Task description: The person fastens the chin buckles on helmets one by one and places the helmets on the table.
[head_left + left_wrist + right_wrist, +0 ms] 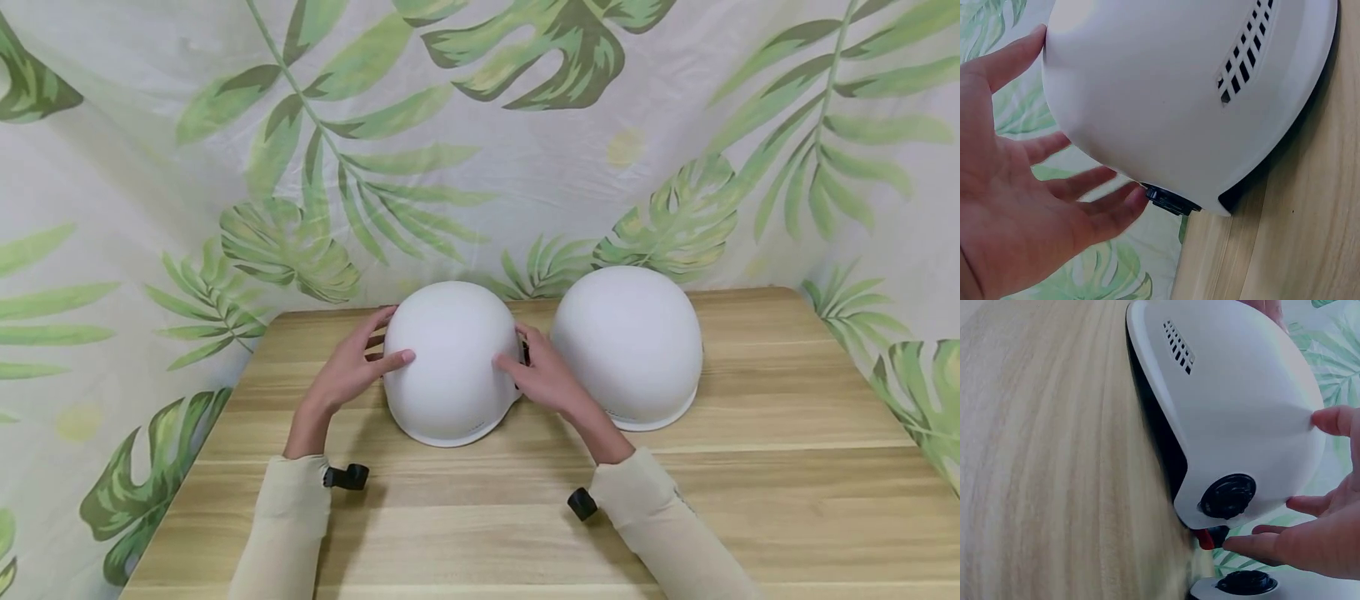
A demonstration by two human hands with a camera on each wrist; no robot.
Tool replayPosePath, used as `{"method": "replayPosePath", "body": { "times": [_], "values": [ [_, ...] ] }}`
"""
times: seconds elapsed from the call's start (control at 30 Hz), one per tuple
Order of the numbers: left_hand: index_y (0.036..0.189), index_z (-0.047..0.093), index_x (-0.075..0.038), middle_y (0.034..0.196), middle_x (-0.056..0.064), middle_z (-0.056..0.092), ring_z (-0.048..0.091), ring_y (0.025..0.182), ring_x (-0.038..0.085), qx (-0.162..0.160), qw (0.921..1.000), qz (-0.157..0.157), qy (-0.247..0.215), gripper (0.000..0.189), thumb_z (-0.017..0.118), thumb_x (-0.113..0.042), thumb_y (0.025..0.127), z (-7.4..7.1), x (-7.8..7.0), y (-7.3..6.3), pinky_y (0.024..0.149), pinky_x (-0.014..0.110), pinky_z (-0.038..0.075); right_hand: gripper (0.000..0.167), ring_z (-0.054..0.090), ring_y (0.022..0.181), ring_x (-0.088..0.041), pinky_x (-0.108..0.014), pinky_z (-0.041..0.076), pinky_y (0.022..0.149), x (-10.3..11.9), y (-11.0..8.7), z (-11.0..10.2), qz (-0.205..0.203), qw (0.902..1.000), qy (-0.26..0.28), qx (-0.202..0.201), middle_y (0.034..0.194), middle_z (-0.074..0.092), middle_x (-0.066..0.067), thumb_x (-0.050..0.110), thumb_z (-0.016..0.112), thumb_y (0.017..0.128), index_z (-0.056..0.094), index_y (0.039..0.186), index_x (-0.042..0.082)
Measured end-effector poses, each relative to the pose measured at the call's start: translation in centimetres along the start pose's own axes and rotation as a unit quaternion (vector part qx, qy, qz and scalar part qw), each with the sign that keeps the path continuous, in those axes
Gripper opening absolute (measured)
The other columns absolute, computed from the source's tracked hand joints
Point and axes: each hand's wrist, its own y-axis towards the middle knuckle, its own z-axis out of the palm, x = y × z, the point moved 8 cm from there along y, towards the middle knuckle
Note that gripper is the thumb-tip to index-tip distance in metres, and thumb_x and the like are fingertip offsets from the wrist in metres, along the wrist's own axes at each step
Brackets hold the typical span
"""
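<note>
A white helmet (452, 358) stands dome-up on the wooden table, its rim toward the near edge. My left hand (354, 360) holds its left side, thumb on the front of the shell and fingers reaching round behind. From the other side my right hand (546, 371) grips it with thumb and fingertips. Slotted vents (1247, 56) and a black side fitting (1171, 200) show in the left wrist view. The right wrist view shows a round black knob (1229, 495) above a red and black piece (1212, 537), with my right fingertips beside it.
Close on the right stands a second white helmet (628, 346), also dome-up, just beyond my right hand. The wooden table (465, 533) ends at a leaf-printed cloth (525, 183) at the back. A small black wrist camera (582, 504) sticks out from the right sleeve.
</note>
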Motion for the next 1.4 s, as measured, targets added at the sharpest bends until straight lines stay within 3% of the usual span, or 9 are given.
{"method": "replayPosePath", "body": {
  "times": [0.33, 0.6, 0.87, 1.2, 1.4],
  "values": [
    [0.170, 0.025, -0.025, 0.171, 0.018, 0.034, 0.044, 0.150, 0.052, 0.017, 0.9989, -0.029, 0.032, 0.090, 0.074, -0.047, 0.098, -0.8, 0.8, -0.4, 0.104, 0.064, 0.056, 0.089, 0.052, 0.144, -0.038, -0.057, 0.049, 0.114, -1.0, 0.6, 1.2, 0.015, 0.9990, 0.041, 0.006, 0.156, 0.047, -0.023, 0.044, 0.071, 0.100, 0.021, 0.167, 0.014],
    [0.170, 0.027, -0.025, 0.170, 0.016, 0.036, 0.045, 0.149, 0.052, 0.018, 0.9991, -0.018, 0.034, 0.088, 0.075, -0.045, 0.099, -1.7, 1.4, -0.5, 0.105, 0.066, 0.054, 0.099, 0.045, 0.147, -0.043, -0.062, 0.045, 0.115, -1.3, 0.7, 1.5, 0.034, 0.9994, 0.007, 0.006, 0.162, 0.035, -0.022, 0.052, 0.081, 0.090, 0.024, 0.166, 0.022],
    [0.169, 0.029, -0.024, 0.170, 0.018, 0.037, 0.046, 0.149, 0.052, 0.011, 0.9993, -0.020, 0.028, 0.088, 0.075, -0.044, 0.098, -1.6, 1.0, -0.5, 0.104, 0.065, 0.056, 0.099, 0.049, 0.147, -0.039, -0.052, 0.055, 0.104, -1.9, 1.1, 1.5, 0.040, 0.9972, 0.056, 0.028, 0.164, 0.033, -0.016, 0.046, 0.084, 0.090, 0.023, 0.164, 0.023],
    [0.168, 0.034, -0.030, 0.173, 0.008, 0.036, 0.046, 0.150, 0.048, -0.003, 0.9993, -0.015, 0.033, 0.084, 0.076, -0.047, 0.097, -1.7, 1.4, -0.2, 0.102, 0.064, 0.057, 0.098, 0.038, 0.156, -0.039, -0.060, 0.043, 0.120, -1.3, 0.8, 1.3, 0.025, 0.9988, 0.042, 0.006, 0.168, 0.034, -0.016, 0.044, 0.083, 0.091, 0.026, 0.166, 0.015],
    [0.168, 0.032, -0.022, 0.172, 0.013, 0.035, 0.043, 0.152, 0.050, -0.007, 0.9991, -0.012, 0.039, 0.086, 0.075, -0.047, 0.098, -1.9, 1.2, -0.3, 0.105, 0.066, 0.054, 0.094, 0.034, 0.159, -0.041, -0.061, 0.040, 0.123, -0.6, 0.5, 1.1, 0.016, 0.9997, 0.013, 0.010, 0.171, 0.032, -0.016, 0.044, 0.079, 0.094, 0.028, 0.166, 0.012]
  ]
}}
